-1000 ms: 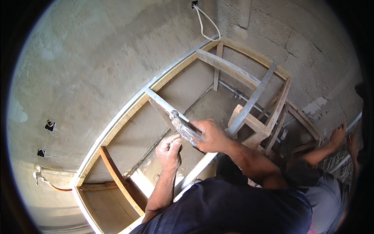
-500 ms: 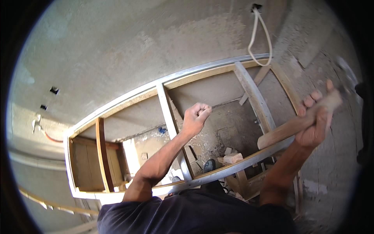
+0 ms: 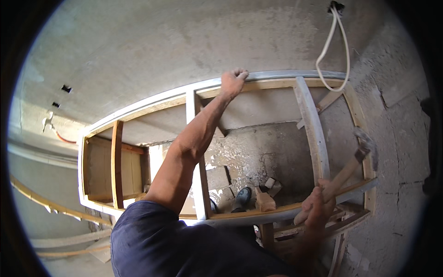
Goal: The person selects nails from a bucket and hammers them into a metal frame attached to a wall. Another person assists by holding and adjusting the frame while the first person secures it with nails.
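My left hand is closed at the far rail of a long wood-and-metal frame, its fingertips pinched together. Whatever sits between those fingertips is too small to make out. My right hand grips a hammer by its wooden handle above the near rail. The hammer's metal head points away from me, to the right. Crosspieces divide the frame into bays; a metal-faced crosspiece stands between my two hands, and another one passes beneath my left forearm.
A plastered wall rises behind the frame. A white cable loop hangs from it over the far right corner. Below lie a wood block and rubble beside my shoe. A hose tap is at left.
My left hand has moved away from me, from above the middle bay to the far rail. My right hand has come lower and nearer, and the hammer has turned so that its head shows clearly.
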The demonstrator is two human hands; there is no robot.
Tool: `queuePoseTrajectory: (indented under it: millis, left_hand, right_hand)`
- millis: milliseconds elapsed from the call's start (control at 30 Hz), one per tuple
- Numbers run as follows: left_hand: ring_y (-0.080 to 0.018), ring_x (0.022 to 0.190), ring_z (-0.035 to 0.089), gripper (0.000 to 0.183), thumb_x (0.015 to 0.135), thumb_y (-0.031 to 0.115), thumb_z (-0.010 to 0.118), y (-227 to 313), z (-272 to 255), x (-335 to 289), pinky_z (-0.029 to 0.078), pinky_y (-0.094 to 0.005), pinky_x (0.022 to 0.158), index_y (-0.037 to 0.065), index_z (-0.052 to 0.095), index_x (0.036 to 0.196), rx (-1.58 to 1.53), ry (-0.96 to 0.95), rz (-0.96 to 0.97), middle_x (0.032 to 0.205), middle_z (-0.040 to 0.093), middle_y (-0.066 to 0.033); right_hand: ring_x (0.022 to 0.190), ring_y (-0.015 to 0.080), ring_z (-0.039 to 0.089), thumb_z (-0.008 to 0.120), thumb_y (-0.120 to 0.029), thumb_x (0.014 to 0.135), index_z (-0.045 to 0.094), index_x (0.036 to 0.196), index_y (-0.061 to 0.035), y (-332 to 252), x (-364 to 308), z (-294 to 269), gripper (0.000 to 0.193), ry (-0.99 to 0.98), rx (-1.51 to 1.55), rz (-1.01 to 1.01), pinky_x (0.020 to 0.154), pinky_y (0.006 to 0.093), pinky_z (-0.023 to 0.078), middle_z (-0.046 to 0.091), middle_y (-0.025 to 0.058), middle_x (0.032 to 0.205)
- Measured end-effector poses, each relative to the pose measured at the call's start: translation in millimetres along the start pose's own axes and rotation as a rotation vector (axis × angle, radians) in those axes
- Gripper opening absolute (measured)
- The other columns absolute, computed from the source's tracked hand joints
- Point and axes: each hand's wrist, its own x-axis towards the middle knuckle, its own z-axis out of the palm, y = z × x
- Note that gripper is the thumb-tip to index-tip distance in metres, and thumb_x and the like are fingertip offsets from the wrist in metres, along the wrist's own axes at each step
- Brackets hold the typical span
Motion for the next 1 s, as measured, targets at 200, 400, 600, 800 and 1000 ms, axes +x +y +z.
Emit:
queuePoseTrajectory:
  millis: [200,400,600,800,1000]
  left_hand:
    - [-0.0223,0.084,0.07,0.032,0.1,0.035,0.066,0.9,46.4,34.5,0.053,-0.0373,0.082,0.006,0.076,0.111,0.166,-0.16,0.073,0.093,0.076,-0.0143]
    - [-0.0195,0.085,0.064,0.027,0.103,0.03,0.065,-11.3,59.8,47.4,0.052,-0.0353,0.082,0.005,0.073,0.11,0.17,-0.21,0.118,0.093,0.073,-0.0094]
    - [-0.0366,0.09,0.072,0.027,0.1,0.031,0.064,-16.9,57.8,45.2,0.054,-0.0432,0.082,0.006,0.072,0.106,0.273,-0.154,0.286,0.096,0.074,-0.0199]
    - [-0.0394,0.088,0.071,0.025,0.1,0.029,0.063,-30.4,60.5,42.7,0.055,-0.0451,0.079,0.007,0.072,0.103,0.31,-0.103,0.487,0.093,0.073,-0.0194]
    - [-0.0326,0.088,0.074,0.025,0.099,0.026,0.067,-30.1,52.9,45.8,0.056,-0.0384,0.081,0.005,0.076,0.11,0.282,-0.104,0.383,0.098,0.075,-0.0174]
  right_hand:
    - [0.054,0.0076,0.049,0.066,-0.01,0.097,0.059,0.129,0.0013,4.7,6.9,-4.0,0.035,-0.151,-0.143,0.04,0.052,0.0257,0.04,0.053,-0.0009,0.067]
    - [0.067,0.0069,0.053,0.072,-0.013,0.095,0.063,0.129,-0.0019,4.1,22.4,-0.4,0.037,-0.226,-0.3,0.03,0.064,0.0278,0.045,0.057,-0.0018,0.073]
    - [0.073,0.0087,0.059,0.073,-0.016,0.096,0.064,0.131,-0.0006,7.7,45.9,14.2,0.039,-0.285,-0.422,0.048,0.069,0.0291,0.05,0.065,0.0011,0.081]
    - [0.06,0.0039,0.05,0.069,-0.016,0.099,0.057,0.141,-0.0032,19.3,66.2,39.9,0.046,-0.393,-0.452,0.025,0.055,0.0253,0.043,0.059,-0.0029,0.075]
    - [0.075,0.0123,0.066,0.07,-0.023,0.1,0.064,0.12,0.0004,25.1,80.9,62.1,0.031,-0.392,-0.521,0.083,0.068,0.0335,0.054,0.068,0.0068,0.083]
